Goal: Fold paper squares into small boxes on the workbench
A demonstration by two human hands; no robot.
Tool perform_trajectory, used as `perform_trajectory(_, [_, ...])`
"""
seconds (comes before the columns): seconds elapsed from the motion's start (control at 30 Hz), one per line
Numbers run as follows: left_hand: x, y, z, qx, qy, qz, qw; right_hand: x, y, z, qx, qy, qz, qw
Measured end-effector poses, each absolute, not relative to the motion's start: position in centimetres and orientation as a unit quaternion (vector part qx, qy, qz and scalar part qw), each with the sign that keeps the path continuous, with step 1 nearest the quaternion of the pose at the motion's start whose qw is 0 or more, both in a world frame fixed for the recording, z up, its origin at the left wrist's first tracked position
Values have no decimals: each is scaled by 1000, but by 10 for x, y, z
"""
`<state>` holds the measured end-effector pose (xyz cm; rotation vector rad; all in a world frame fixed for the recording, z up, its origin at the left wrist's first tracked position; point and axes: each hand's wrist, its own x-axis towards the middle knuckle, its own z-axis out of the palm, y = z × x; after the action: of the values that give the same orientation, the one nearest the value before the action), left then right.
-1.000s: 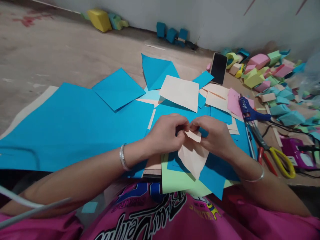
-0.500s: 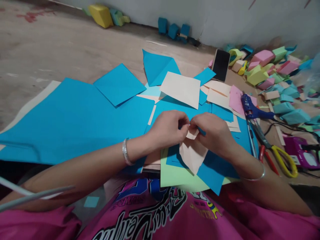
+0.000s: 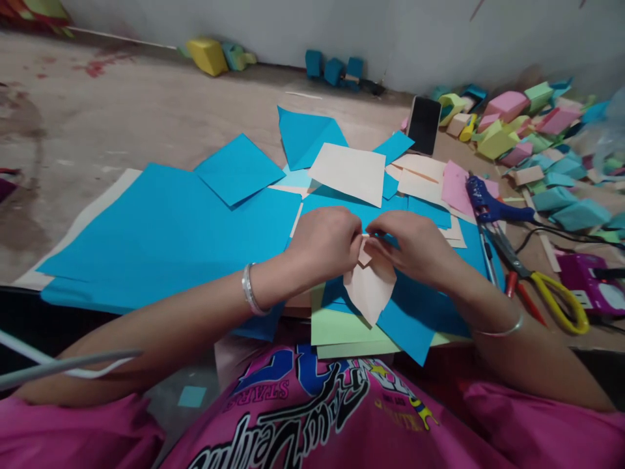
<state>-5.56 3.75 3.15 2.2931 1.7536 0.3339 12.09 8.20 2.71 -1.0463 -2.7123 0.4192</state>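
Between my two hands is a small peach sheet of paper [image 3: 370, 290], with a folded flap at its top and a pointed lower end. My left hand [image 3: 326, 240] is closed on the paper's upper left edge, fingers curled in. My right hand [image 3: 415, 246] pinches the top edge from the other side, thumb and forefinger together. Underneath lie blue sheets [image 3: 410, 326] and light green sheets [image 3: 342, 332]. Just beyond the hands rests a flat cream sheet [image 3: 349, 172]. The fingertips partly hide the fold.
Large blue sheets [image 3: 170, 234] spread to the left. On the right lie a blue glue gun [image 3: 493, 203], yellow-handled scissors [image 3: 559, 303], a purple device [image 3: 590, 283] and a phone [image 3: 424, 125]. Many folded paper shapes [image 3: 527, 130] pile up at the back right. Blue paper shapes [image 3: 333, 70] stand by the wall.
The camera view has shifted slightly. Both hands keep hold of the peach paper, and its flap shows more plainly between the fingers now.
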Motion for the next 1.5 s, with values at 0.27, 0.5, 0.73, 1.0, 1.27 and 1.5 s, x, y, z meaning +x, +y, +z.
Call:
perform_trajectory(0.27, [-55,32,27,801,578,133,88,120,79,19,-370,-914,125,109])
perform_trajectory(0.5, [-64,35,28,770,590,167,178,119,81,19,-377,-907,143,125])
perform_trajectory(0.73, [-63,36,28,775,586,154,177,113,75,26,-386,-911,103,104])
perform_trajectory(1.0, [-63,36,33,782,576,136,196,119,73,17,-352,-928,59,107])
perform_trajectory(1.27, [-55,38,34,803,587,65,85,119,70,20,-349,-930,62,96])
perform_trajectory(1.5, [-47,38,44,826,561,22,48,116,63,23,-337,-936,-42,90])
